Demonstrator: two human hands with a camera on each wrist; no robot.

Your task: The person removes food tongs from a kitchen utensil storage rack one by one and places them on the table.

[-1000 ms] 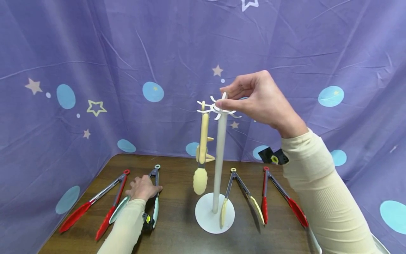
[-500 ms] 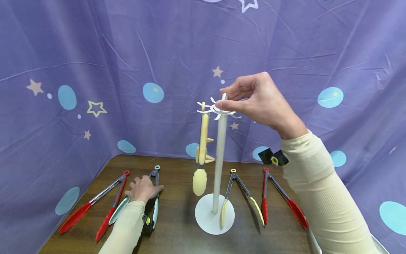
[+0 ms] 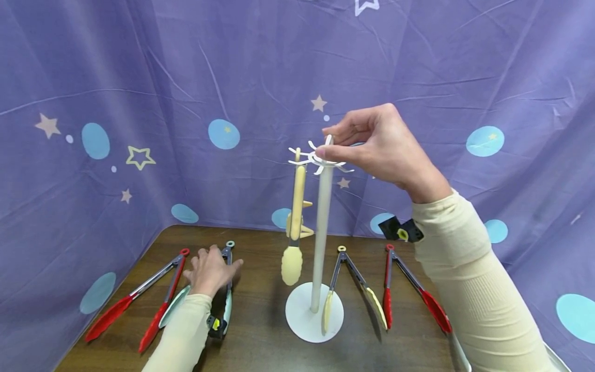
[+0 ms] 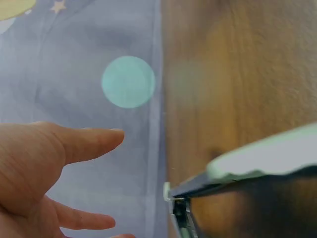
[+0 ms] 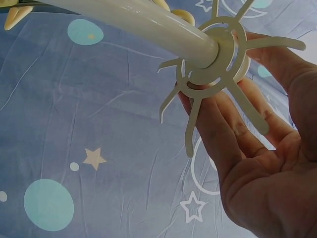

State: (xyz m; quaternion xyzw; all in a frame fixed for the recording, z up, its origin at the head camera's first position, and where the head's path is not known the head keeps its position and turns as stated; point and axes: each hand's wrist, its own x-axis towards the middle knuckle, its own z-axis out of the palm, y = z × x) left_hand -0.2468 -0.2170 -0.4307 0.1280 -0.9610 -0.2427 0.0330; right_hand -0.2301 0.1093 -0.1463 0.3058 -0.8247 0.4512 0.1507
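My right hand (image 3: 388, 150) pinches the top of a white stand (image 3: 322, 232), thumb on the near side and fingers behind. In the right wrist view its fingers curl round the back of the hook ring (image 5: 247, 109). Yellow tongs (image 3: 292, 266) hang from a hook on the left side, with more yellow pieces (image 3: 307, 232) behind them. On the left, my left hand (image 3: 210, 271) is spread over mint-green tongs (image 3: 228, 307), covering their middle. Its thumb and fingers are straight and apart from the tongs in the left wrist view.
Red tongs (image 3: 122, 310) lie spread at the far left of the wooden table (image 3: 260, 341). Yellow tongs (image 3: 375, 305) rest partly over the stand's round base (image 3: 307, 330). More red tongs (image 3: 434, 310) lie at the right, beside my right sleeve. A purple curtain (image 3: 260, 67) hangs behind.
My left hand has risen a little and shifted slightly away from me, its thumb stretching further right over the mint-green tongs. The right hand keeps its place on the stand.
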